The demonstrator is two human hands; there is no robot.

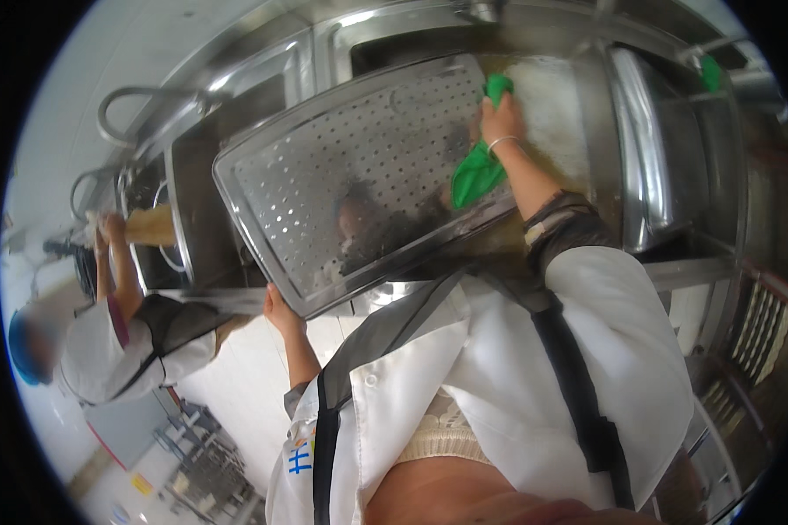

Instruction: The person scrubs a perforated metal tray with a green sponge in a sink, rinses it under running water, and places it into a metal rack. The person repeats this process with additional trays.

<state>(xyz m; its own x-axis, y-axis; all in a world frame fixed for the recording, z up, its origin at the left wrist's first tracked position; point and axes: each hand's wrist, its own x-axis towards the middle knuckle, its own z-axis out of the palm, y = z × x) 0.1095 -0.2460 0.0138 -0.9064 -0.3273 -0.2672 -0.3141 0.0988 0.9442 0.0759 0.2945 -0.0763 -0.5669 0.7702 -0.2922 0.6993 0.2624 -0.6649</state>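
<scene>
A large perforated metal tray [368, 131] is tilted over the sinks, its wet-looking surface dotted with small holes and reflections. My left hand [282, 312] grips the tray's lower left corner, the fingers partly hidden by its rim. At the tray's right end, my right hand [501, 121] is closed around a bunched green cloth [478, 176]. One end of the cloth sticks out above the fist, and the rest hangs down over the tray's surface.
Steel sink basins [213, 141] and a curved faucet [115, 111] lie to the left. There a co-worker [131, 335] holds something tan over a sink. A wet steel surface [551, 111] borders the tray's right end. Farther right, shiny metal trays [637, 144] stand in another basin.
</scene>
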